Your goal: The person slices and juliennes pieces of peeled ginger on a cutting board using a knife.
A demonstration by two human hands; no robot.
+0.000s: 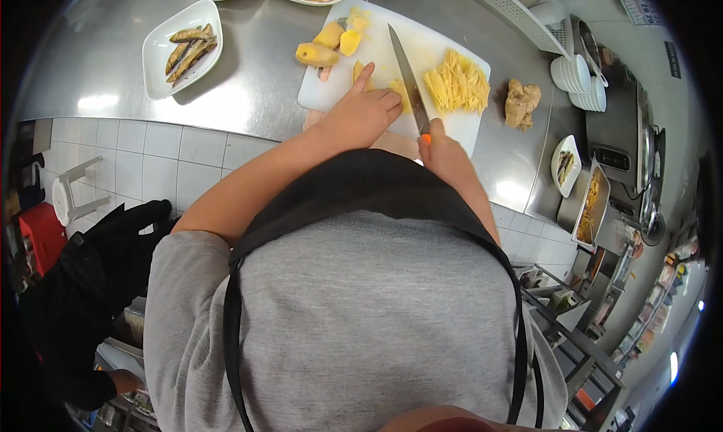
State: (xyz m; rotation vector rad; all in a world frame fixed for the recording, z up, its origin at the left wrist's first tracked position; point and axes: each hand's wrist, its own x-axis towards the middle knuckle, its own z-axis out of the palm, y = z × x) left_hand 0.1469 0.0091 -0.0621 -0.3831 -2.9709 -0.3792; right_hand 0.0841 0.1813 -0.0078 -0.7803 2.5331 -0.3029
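My right hand (446, 157) is wrapped round the orange handle of a kitchen knife (407, 72), whose blade points away from me over the white cutting board (384, 25). To the left of the blade, my left hand (364, 116) presses down with bent fingers on sliced ginger (402, 93), which the fingers partly hide. A heap of ginger strips (458, 82) lies right of the knife. Peeled ginger pieces (318, 54) sit at the board's left side, with trimmings beyond them.
Unpeeled ginger root (522, 104) lies on the steel counter right of the board. A white dish of small fish (192, 56) stands at left, with two more filled dishes behind. Stacked white bowls (570, 76) and a metal tray (590, 206) are at right. A person in black (90, 281) is behind at left.
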